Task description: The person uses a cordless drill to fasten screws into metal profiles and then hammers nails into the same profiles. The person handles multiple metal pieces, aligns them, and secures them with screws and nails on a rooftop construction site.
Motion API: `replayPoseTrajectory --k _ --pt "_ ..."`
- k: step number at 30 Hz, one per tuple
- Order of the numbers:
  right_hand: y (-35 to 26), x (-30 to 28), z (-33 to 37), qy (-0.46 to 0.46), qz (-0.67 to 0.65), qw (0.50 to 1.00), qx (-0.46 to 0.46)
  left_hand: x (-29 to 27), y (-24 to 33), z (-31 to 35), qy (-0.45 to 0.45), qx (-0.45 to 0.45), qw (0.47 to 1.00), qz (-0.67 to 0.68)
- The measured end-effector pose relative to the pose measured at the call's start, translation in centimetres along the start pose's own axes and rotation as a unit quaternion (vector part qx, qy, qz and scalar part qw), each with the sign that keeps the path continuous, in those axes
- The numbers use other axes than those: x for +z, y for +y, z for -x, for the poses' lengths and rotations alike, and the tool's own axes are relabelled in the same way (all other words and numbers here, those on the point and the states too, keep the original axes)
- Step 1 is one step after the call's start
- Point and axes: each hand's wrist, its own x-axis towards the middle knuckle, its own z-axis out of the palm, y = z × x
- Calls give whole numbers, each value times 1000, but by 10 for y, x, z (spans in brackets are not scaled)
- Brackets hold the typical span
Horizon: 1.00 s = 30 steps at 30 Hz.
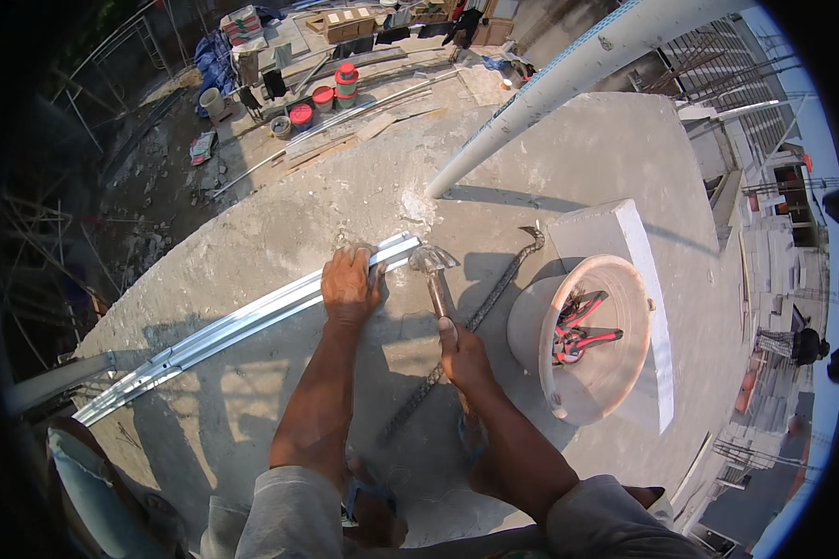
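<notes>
My left hand (350, 287) presses down on long silvery metal channels (242, 328), its fingers curled over them near their far end. These channels lie on the concrete slab (569, 158) and run off toward the lower left. In my right hand (467, 358) is a hammer (438, 291), gripped by the handle. The hammer head rests at or just over the channels' end; whether it touches cannot be made out. Right of the hammer lies a dark, hooked pry bar (505, 279), partly behind my right hand and forearm.
A dusty bucket (529, 326) holding red-handled pliers-like tools (587, 334) stands at the right, beside a pale block (645, 279). A slanting pole (531, 107) meets the slab ahead. The slab's edge drops to lower ground with red buckets (301, 115). Someone's jeans-clad leg (89, 489) is at lower left.
</notes>
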Motion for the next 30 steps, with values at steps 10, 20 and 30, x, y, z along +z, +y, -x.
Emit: replayPoseTrajectory --k 10,20,30 --pt "12 5 5 2 -39 999 8 2 -2 3 55 32 998 7" --pt "-8 -13 -24 48 -147 981 -114 4 -2 2 58 22 998 16" --pt "-6 17 -48 50 20 995 -81 3 -3 0 56 19 998 -6"
